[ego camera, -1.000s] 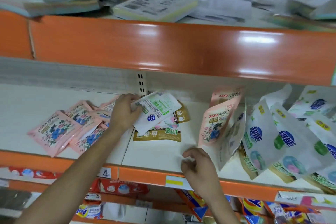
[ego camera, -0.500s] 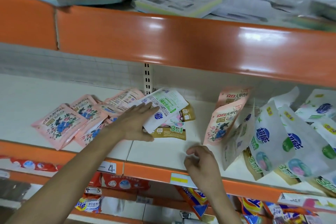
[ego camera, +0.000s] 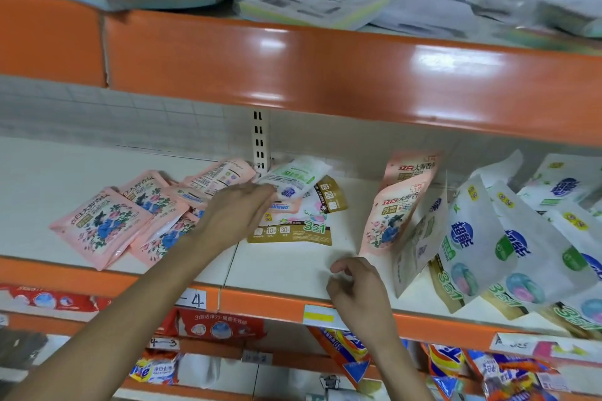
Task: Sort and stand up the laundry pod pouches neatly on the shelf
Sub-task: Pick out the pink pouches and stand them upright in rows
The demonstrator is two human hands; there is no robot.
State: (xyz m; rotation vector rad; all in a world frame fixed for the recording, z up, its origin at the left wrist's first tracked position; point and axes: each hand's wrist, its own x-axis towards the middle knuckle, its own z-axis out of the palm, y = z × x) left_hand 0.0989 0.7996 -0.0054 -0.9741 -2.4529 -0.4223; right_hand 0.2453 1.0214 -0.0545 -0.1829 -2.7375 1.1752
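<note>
Bare left hand [ego camera: 235,215], bare right hand [ego camera: 355,287], forearms bare to frame edge

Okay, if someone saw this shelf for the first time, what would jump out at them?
The glossy orange shelf edge across the top grabs attention first. Below it, pink floral pouches lie flat in a heap at left, while white pouches lean in a slanting row at right. Between them the left hand reaches onto a white-and-green pouch.
</note>
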